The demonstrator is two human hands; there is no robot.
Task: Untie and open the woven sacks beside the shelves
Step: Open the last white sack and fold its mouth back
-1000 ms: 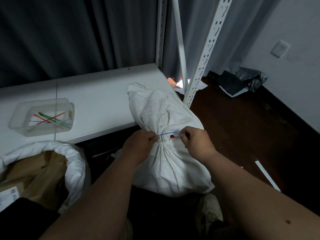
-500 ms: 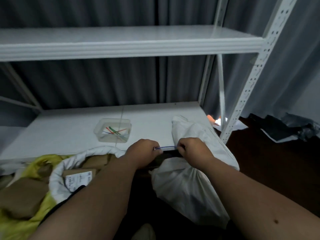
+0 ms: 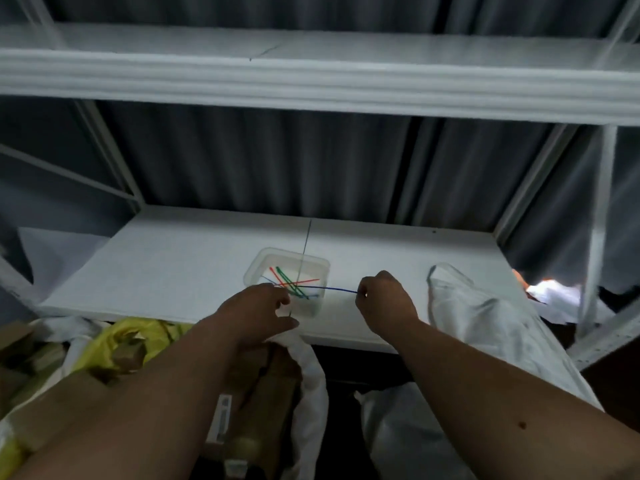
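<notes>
Head view: right hand (image 3: 384,299) pinches one end of the blue tie (image 3: 332,288), whose length runs level leftward over the clear tray (image 3: 254,271). Left hand (image 3: 258,311), fingers loose, is nearer the tray. The untied white sack (image 3: 485,317) leans at right against the shelf (image 3: 173,265).

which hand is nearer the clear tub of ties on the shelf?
Left. The left hand overlaps the clear tub's near-left corner; the right hand pinches the blue tie off its right side.

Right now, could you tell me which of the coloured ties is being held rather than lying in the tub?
The blue tie: the right hand pinches its end.
</notes>
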